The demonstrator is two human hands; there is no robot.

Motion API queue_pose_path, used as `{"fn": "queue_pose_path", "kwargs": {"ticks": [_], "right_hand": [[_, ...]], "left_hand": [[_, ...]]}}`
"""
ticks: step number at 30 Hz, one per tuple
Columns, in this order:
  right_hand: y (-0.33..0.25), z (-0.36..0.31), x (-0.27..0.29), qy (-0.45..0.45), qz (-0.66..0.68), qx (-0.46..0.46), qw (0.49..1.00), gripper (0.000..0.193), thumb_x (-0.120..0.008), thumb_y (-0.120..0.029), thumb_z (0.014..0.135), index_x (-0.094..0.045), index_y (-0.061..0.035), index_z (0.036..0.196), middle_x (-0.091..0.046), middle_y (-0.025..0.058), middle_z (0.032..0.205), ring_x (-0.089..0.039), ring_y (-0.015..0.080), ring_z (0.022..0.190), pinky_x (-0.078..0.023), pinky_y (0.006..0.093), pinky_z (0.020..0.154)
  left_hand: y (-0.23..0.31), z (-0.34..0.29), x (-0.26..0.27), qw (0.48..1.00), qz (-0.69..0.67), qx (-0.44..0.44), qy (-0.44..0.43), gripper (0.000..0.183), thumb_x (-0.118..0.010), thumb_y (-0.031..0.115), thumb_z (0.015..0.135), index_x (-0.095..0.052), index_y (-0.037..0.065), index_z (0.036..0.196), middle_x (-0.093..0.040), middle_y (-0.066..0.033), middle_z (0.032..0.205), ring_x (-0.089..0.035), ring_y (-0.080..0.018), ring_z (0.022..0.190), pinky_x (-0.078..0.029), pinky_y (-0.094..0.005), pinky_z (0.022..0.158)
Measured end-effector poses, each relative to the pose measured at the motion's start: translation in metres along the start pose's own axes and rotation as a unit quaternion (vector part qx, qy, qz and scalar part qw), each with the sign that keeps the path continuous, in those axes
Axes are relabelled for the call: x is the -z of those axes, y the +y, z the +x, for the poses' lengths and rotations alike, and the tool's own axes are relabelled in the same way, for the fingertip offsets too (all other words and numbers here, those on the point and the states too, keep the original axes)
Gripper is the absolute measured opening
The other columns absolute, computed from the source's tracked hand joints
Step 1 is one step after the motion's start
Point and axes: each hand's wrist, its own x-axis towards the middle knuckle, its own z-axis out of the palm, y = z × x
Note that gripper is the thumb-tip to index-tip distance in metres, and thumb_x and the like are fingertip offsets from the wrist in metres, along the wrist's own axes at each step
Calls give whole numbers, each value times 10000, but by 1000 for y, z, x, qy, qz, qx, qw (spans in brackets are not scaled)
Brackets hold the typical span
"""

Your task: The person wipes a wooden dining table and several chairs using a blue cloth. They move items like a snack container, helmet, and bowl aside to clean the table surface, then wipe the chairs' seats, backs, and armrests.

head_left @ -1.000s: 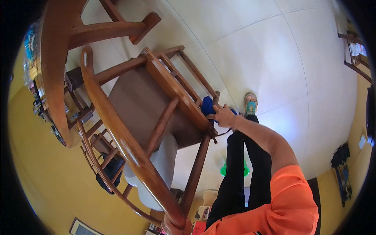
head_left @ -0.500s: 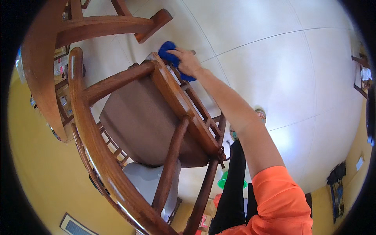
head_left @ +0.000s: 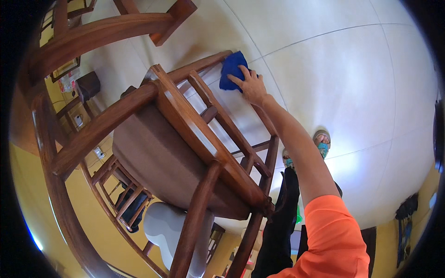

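Note:
My right hand (head_left: 252, 87) presses a blue cloth (head_left: 233, 71) against the lower part of a wooden chair's leg (head_left: 204, 61), near the foot end. Its fingers are spread over the cloth, gripping it. Glossy reddish-brown wood makes up the chair, with a brown seat cushion (head_left: 153, 157), a curved armrest (head_left: 76, 222) and slatted rails (head_left: 227, 120) under the seat. The chair fills the left and middle of the view and looks tilted. My right arm in an orange sleeve (head_left: 333, 231) reaches along its right side. My left hand does not show.
Another wooden piece of furniture (head_left: 102, 34) stands at upper left. A grey plastic stool (head_left: 174, 236) sits behind the chair, near a second slatted chair (head_left: 127, 197). My sandalled feet (head_left: 321, 139) are on the pale tiled floor (head_left: 343, 83). Dark items (head_left: 408, 208) hang on the right wall.
My right hand has moved the cloth right, onto the end part of the chair leg. The view has shifted, and the chair appears larger and turned a little.

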Motion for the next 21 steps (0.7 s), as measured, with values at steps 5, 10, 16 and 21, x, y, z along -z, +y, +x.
{"fn": "queue_pose_path", "kwargs": {"ticks": [5, 10, 16, 21], "right_hand": [[16, -106, -16, -90, -38, 0, 995, 608, -674, -127, 795, -560, -366, 1342, -330, 187, 1476, -475, 388, 1187, -436, 536, 914], [26, -211, -3, -249, -35, -48, 967, 574, -731, -168, 773, -609, -389, 1288, -365, 177, 1451, -498, 369, 1172, -449, 531, 904], [0, -237, 32, -271, 122, -147, 943, 567, -660, -107, 777, -624, -369, 1278, -460, 171, 1377, -558, 413, 1147, -487, 515, 928], [-16, -287, 66, -222, 225, -158, 936, 493, -516, -72, 817, -667, -278, 1239, -584, 187, 1282, -564, 394, 1168, -478, 441, 979]], "left_hand": [[-1, -6, 2, 1000, -4, -13, -7, 292, -704, 212, 775, -578, 65, 994, -603, -117, 797, -601, -266, 673, -478, -386, 599], [-4, -21, 3, 1000, -5, -31, 3, 340, -717, 240, 790, -590, 60, 1050, -617, -130, 828, -611, -283, 698, -490, -396, 619], [-19, -46, 6, 997, -23, -74, 26, 399, -734, 273, 808, -604, 54, 1117, -633, -146, 865, -623, -303, 727, -505, -408, 642], [-17, -55, 38, 989, 10, -149, 18, 450, -747, 300, 823, -616, 49, 1173, -647, -160, 896, -634, -320, 751, -518, -419, 661]]}}
